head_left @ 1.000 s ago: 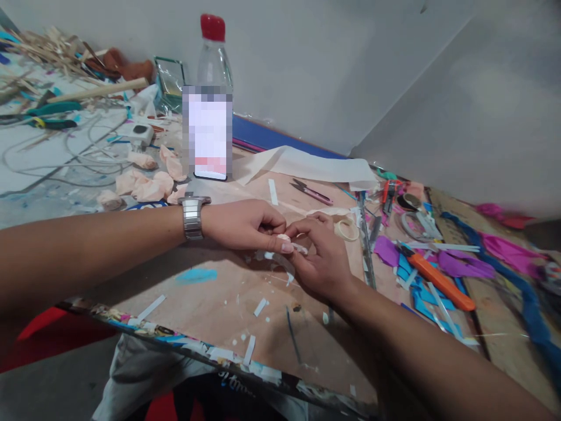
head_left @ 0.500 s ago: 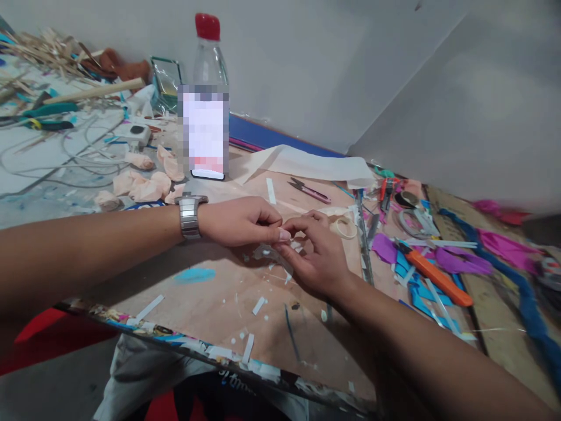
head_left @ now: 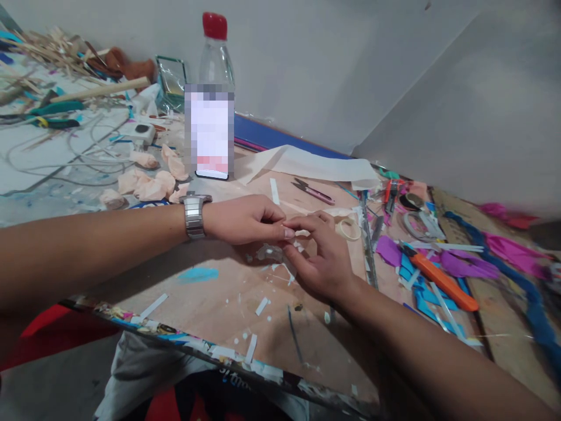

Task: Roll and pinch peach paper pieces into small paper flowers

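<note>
A small white scrap [head_left: 301,233] sits pinched where the two hands meet, low over the middle of the wooden board [head_left: 210,292]; it is too small to say for sure whether it is paper or tape. The left hand [head_left: 245,218], with a metal watch [head_left: 193,216] on its wrist, has thumb and forefinger closed on the scrap. The right hand [head_left: 322,257] has its fingers curled in and its fingertips pressed to the same bit from the other side.

Just beyond the right hand lies a ring of tape [head_left: 348,228], and past that a small pair of scissors [head_left: 313,190] beside a long pale paper strip [head_left: 315,165]. An orange knife [head_left: 440,280] lies off to the right among blue and purple scraps. At the back a phone [head_left: 209,131] leans against a red-capped bottle [head_left: 214,49].
</note>
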Demonstrator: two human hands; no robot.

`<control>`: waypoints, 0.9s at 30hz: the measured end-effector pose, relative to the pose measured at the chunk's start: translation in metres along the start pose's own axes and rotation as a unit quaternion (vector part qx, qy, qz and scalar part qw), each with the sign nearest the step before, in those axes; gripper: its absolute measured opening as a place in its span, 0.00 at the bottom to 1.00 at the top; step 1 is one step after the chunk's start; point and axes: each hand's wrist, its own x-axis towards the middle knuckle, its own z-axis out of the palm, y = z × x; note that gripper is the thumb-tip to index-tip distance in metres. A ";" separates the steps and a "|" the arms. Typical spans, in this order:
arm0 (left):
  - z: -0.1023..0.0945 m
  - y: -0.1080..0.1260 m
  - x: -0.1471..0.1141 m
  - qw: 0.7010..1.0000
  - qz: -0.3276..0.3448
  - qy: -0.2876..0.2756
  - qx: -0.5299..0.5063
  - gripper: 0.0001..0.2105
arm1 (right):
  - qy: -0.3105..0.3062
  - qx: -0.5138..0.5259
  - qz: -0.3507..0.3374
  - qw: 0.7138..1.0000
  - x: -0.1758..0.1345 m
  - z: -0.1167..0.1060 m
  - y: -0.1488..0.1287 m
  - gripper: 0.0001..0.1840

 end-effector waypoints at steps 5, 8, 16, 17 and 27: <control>-0.001 0.001 0.001 1.000 0.013 0.001 0.016 0.25 | 0.001 0.009 -0.004 1.000 -0.002 0.001 0.002 0.16; 0.000 0.000 0.001 1.000 0.020 -0.003 0.019 0.24 | -0.002 0.009 -0.007 1.000 -0.003 0.001 0.001 0.16; 0.002 -0.003 0.001 1.000 0.003 0.005 0.013 0.25 | -0.018 -0.001 0.000 1.000 -0.004 0.000 0.001 0.18; 0.002 -0.003 0.001 1.000 -0.002 0.005 0.013 0.24 | -0.020 -0.003 0.000 1.000 -0.004 0.000 0.001 0.19; 0.002 -0.002 0.000 1.000 -0.008 0.014 0.003 0.25 | -0.005 -0.002 -0.001 1.000 -0.002 0.000 0.001 0.21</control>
